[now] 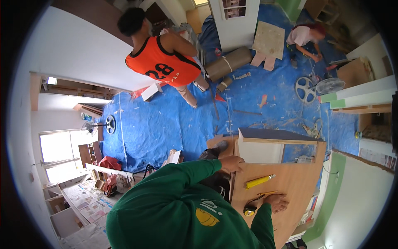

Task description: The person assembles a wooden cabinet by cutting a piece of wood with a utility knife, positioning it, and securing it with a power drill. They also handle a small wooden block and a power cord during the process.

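Observation:
A large wooden panel (pixel 286 178) lies in front of me, part of a box-like cabinet frame (pixel 286 137) with an opening at its far end. My left hand (pixel 232 163) is at the panel's far left corner, its fingers closed over the edge. On the panel's right part rests my right hand (pixel 277 203), palm down with fingers spread. Beside that hand lie a thin pencil-like stick (pixel 268 193) and a yellow and black tape measure (pixel 249 210). Farther up the panel is a yellow tube-shaped tool (pixel 260 181) with a pale tip, touched by neither hand.
Blue sheeting (pixel 166 128) covers the floor. A person in an orange vest (pixel 163 62) stands far left; another person (pixel 306 37) bends at the far right. Fans (pixel 330 86), a brown roll (pixel 229 63) and a stained board (pixel 268 40) stand about. Newspaper (pixel 85 199) covers a surface at left.

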